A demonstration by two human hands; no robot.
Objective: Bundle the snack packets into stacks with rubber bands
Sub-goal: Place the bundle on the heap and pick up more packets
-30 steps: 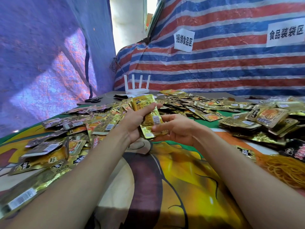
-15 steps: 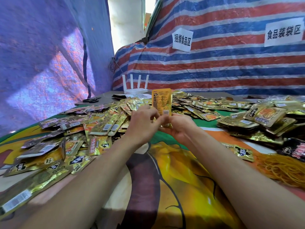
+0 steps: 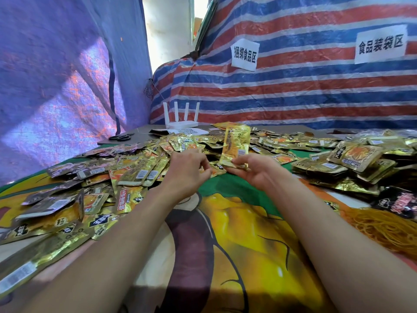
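Observation:
My right hand [image 3: 255, 169] pinches the lower end of a small stack of gold snack packets [image 3: 235, 143] and holds it upright above the table. My left hand [image 3: 188, 171] has its fingers curled down over a loose packet [image 3: 215, 171] lying at the near edge of the pile; whether it grips that packet I cannot tell. Loose gold packets [image 3: 135, 170] lie scattered over the left and far side of the table. A heap of yellow rubber bands [image 3: 383, 227] lies at the right.
Bundled stacks of packets [image 3: 352, 157] sit at the right. A black packet [image 3: 401, 202] lies beside the rubber bands. At the back are a white router [image 3: 181, 124] and black scissors [image 3: 120, 138]. A printed cloth [image 3: 237, 233] covers the table; tarpaulin walls stand behind.
The stack has gone from both hands into my right hand alone and now stands upright. My left hand has let go and dropped to the packets on the table.

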